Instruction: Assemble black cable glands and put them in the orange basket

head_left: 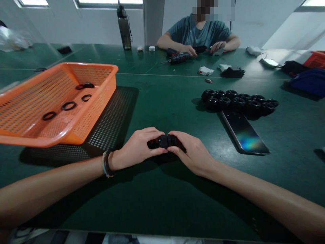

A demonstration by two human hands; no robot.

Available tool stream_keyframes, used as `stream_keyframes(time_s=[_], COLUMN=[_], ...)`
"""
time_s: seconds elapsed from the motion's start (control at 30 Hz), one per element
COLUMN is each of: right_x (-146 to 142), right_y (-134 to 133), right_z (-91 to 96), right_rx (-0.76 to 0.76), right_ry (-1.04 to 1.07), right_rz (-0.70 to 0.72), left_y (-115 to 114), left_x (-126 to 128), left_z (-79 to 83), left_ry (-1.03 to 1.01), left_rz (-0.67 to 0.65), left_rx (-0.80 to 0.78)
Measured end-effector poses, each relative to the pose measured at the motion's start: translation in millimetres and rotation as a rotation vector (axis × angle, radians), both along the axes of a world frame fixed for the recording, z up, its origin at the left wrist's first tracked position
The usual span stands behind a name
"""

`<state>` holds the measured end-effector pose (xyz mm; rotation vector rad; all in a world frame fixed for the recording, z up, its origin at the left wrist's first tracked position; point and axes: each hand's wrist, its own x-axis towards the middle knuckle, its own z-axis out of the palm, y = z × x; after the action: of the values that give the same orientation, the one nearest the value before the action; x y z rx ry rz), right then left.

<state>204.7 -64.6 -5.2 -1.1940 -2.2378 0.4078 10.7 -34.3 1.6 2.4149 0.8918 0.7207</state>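
Note:
Between my two hands, low over the green table (162,203), is a small black ribbed part (165,141), cylinder-like with a groove around its middle. My left hand (141,145) is closed round its left end, thumb below and fingers above. The right end is gripped by my right hand (194,149), whose fingertips almost meet those of the left. Both ends of the part are partly hidden by the fingers, and its exact kind cannot be made out. Beyond my right hand, several shiny black ring-shaped parts (238,102) stand in a cluster.
An orange perforated basket (99,108) at left holds several black rings (69,106). A phone (245,132) lies right of my hands. Across the table a person (199,34) sits behind a power drill (179,58). A bottle (124,30) stands at the back; a blue pouch (309,81) lies far right.

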Motion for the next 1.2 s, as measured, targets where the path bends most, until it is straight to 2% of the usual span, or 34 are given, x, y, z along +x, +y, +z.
stream_keyframes(time_s=[0.2,0.33,0.43,0.6,0.77,0.93,1.2], right_x=[-4.3,-4.1,1.0,10.9,9.8,3.5,-2.0], right_y=[-3.1,-2.7,1.0,8.1,8.2,4.3,-3.2], right_z=[6.0,7.0,3.8,-1.4,-1.2,1.2,0.0], right_rx=[-0.144,-0.147,-0.047,0.243,0.377,0.347,0.2], right_ry=[0.014,0.02,0.007,0.006,0.011,0.052,0.107], right_rz=[-0.066,-0.068,-0.034,0.168,0.182,0.116,0.002], left_y=[-2.6,-2.8,-1.1,2.4,2.8,2.2,-3.7], left_x=[-0.3,-0.1,1.2,1.6,0.8,1.5,5.3], left_z=[-3.1,-3.4,-0.2,6.1,9.8,11.7,6.8], left_ry=[0.026,0.021,0.038,0.052,0.024,0.033,0.006], left_rz=[0.021,0.021,0.001,-0.08,-0.17,-0.159,-0.058], left_rx=[0.074,0.118,0.043,-0.15,-0.29,-0.366,-0.344])
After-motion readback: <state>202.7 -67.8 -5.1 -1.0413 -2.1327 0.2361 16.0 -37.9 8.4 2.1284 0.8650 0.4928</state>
